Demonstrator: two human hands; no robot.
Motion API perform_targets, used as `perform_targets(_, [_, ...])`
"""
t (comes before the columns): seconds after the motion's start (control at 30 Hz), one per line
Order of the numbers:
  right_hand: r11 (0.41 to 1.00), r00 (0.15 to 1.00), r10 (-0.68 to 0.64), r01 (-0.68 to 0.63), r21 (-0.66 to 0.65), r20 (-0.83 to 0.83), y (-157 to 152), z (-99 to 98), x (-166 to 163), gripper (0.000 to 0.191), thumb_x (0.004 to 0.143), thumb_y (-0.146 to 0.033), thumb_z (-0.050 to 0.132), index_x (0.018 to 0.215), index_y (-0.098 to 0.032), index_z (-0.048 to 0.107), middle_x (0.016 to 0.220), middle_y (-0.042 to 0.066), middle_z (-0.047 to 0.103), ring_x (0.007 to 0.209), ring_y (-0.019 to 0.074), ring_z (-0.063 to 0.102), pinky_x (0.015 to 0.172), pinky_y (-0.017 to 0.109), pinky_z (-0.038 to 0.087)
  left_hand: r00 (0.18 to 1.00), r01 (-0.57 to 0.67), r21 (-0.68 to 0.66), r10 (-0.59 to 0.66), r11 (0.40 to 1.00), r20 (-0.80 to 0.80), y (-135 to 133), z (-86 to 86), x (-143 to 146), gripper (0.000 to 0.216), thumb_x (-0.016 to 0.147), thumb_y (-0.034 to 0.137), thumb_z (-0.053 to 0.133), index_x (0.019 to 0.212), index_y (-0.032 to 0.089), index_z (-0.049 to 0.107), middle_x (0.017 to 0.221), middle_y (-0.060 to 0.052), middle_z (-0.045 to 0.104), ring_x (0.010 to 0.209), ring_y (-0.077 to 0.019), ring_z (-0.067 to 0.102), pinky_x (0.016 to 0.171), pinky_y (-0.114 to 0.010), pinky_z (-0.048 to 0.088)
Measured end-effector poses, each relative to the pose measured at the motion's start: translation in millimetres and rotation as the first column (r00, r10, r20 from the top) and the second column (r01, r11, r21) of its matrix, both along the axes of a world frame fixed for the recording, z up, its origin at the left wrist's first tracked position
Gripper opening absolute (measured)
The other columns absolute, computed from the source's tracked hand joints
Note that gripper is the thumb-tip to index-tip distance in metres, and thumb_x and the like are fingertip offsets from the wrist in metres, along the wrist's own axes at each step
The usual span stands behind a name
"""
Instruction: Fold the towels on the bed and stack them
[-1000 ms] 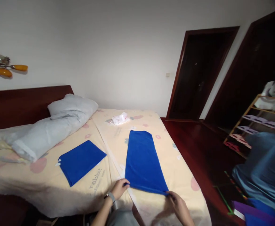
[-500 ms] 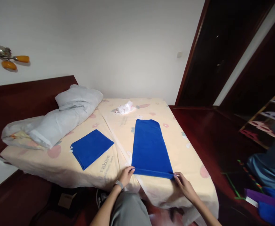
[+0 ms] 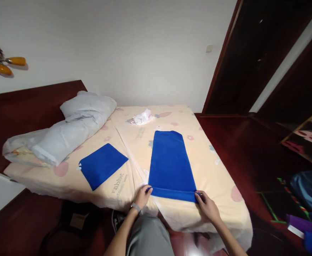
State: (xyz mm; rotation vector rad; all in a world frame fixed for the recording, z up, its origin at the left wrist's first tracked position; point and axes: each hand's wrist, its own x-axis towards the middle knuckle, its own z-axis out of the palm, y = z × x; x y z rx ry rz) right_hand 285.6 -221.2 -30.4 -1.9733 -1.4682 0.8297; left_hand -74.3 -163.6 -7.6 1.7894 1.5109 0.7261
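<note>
A long blue cloth (image 3: pixel 169 160) lies flat on the bed, its near edge turned up in a narrow folded band. My left hand (image 3: pixel 143 196) pinches the left end of that band between thumb and fingers. At the right end, my right hand (image 3: pixel 207 204) pinches the other corner. A second blue cloth (image 3: pixel 102 165), folded into a smaller four-sided shape with white tags at its left corner, lies to the left, apart from both hands.
The bed (image 3: pixel 225 209) has a cream patterned sheet. A grey quilt (image 3: pixel 73 131) is heaped by the dark headboard (image 3: pixel 33 106). A crumpled white item (image 3: pixel 142 117) lies toward the wall. On the right are a shoe rack (image 3: pixel 302 142) and a purple item (image 3: pixel 302 224) on the floor.
The folded band at the cloth's near edge looks wider, turned further away from me, with both hands still on its ends. The camera view has shifted slightly.
</note>
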Motion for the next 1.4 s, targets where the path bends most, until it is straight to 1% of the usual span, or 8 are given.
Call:
perform_targets(0.23, [0.998, 1.000, -0.001, 0.001, 0.062, -0.005, -4, 3.0, -3, 0.045, 0.086, -0.063, 0.041, 0.103, -0.027, 0.063, 0.101, 0.003, 0.075, 0.091, 0.0235, 0.069, 0.076, 0.030, 0.049, 0.998, 0.015, 0.053, -0.011, 0.998, -0.065, -6, 5.7, -3, 0.033, 0.093, 0.042, 0.047, 0.104, 0.020, 0.068, 0.103, -0.008, 0.071, 0.098, -0.0190, 0.065, 0.089, -0.029, 0.050])
perform_targets(0.4, [0.998, 0.995, -0.067, 0.068, -0.004, 0.068, -3, 8.7, -7, 0.046, 0.088, -0.062, 0.036, 0.104, -0.027, 0.062, 0.100, 0.004, 0.075, 0.092, 0.0247, 0.069, 0.071, 0.030, 0.047, 0.986, 0.009, 0.028, -0.004, 1.000, -0.165, -8, 5.6, -3, 0.032, 0.095, 0.038, 0.045, 0.106, 0.020, 0.068, 0.097, -0.006, 0.073, 0.092, -0.0180, 0.066, 0.085, -0.027, 0.049])
perform_targets(0.63, [0.999, 0.995, -0.029, 0.033, -0.040, 0.092, -4, 7.8, -7, 0.041, 0.088, -0.059, 0.040, 0.102, -0.028, 0.063, 0.095, 0.003, 0.075, 0.093, 0.0241, 0.069, 0.074, 0.030, 0.047, 0.960, 0.032, 0.101, -0.002, 0.994, -0.280, -5, 1.5, -3, 0.023, 0.094, 0.031, 0.048, 0.100, 0.022, 0.068, 0.101, -0.008, 0.069, 0.099, -0.0198, 0.062, 0.092, -0.031, 0.046])
perform_targets(0.77, [0.998, 0.993, -0.060, 0.060, -0.003, 0.105, -7, 6.0, -11, 0.046, 0.086, -0.062, 0.040, 0.107, -0.026, 0.061, 0.104, 0.005, 0.073, 0.097, 0.0258, 0.067, 0.078, 0.033, 0.048, 0.943, -0.055, 0.149, 0.100, 0.987, -0.317, -3, -0.7, -2, 0.015, 0.090, 0.029, 0.056, 0.096, 0.020, 0.066, 0.102, -0.008, 0.065, 0.094, -0.0186, 0.061, 0.088, -0.029, 0.046])
perform_targets(0.9, [0.991, 0.991, -0.110, 0.103, 0.087, 0.078, -7, 5.4, -13, 0.054, 0.084, -0.063, 0.043, 0.113, -0.021, 0.060, 0.115, 0.011, 0.069, 0.102, 0.0251, 0.065, 0.084, 0.033, 0.048, 0.924, -0.119, 0.084, 0.141, 0.989, -0.357, -3, 1.7, 0, 0.016, 0.091, 0.026, 0.054, 0.099, 0.017, 0.064, 0.093, -0.008, 0.067, 0.088, -0.0182, 0.062, 0.084, -0.028, 0.044])
perform_targets(1.1, [0.996, 0.997, -0.070, 0.070, -0.056, 0.011, 3, 10.4, 0, 0.053, 0.080, -0.070, 0.044, 0.080, -0.022, 0.068, 0.081, 0.005, 0.075, 0.079, 0.0239, 0.068, 0.069, 0.030, 0.047, 0.841, -0.229, 0.079, 0.238, 0.970, -0.487, -7, 11.2, 2, 0.028, 0.089, 0.041, 0.055, 0.095, 0.018, 0.070, 0.097, -0.011, 0.070, 0.102, -0.0268, 0.060, 0.094, -0.038, 0.037])
perform_targets(1.2, [1.000, 0.999, -0.007, 0.006, -0.020, -0.048, 5, 11.8, 6, 0.052, 0.078, -0.070, 0.047, 0.066, -0.022, 0.063, 0.069, 0.003, 0.072, 0.070, 0.0213, 0.067, 0.064, 0.027, 0.046, 0.834, -0.247, 0.058, 0.243, 0.967, -0.495, -8, 12.8, 3, 0.031, 0.090, 0.043, 0.052, 0.090, 0.019, 0.072, 0.100, -0.011, 0.070, 0.106, -0.0284, 0.057, 0.096, -0.039, 0.035])
perform_targets(1.4, [0.998, 0.990, 0.015, -0.007, 0.060, -0.139, -2, 12.4, 10, 0.048, 0.077, -0.068, 0.051, 0.062, -0.022, 0.054, 0.064, 0.002, 0.066, 0.066, 0.0192, 0.061, 0.063, 0.027, 0.043, 0.844, -0.194, 0.026, 0.180, 0.981, -0.506, -11, 18.5, 4, 0.031, 0.094, 0.038, 0.047, 0.093, 0.020, 0.072, 0.100, -0.009, 0.071, 0.105, -0.0245, 0.058, 0.095, -0.035, 0.034])
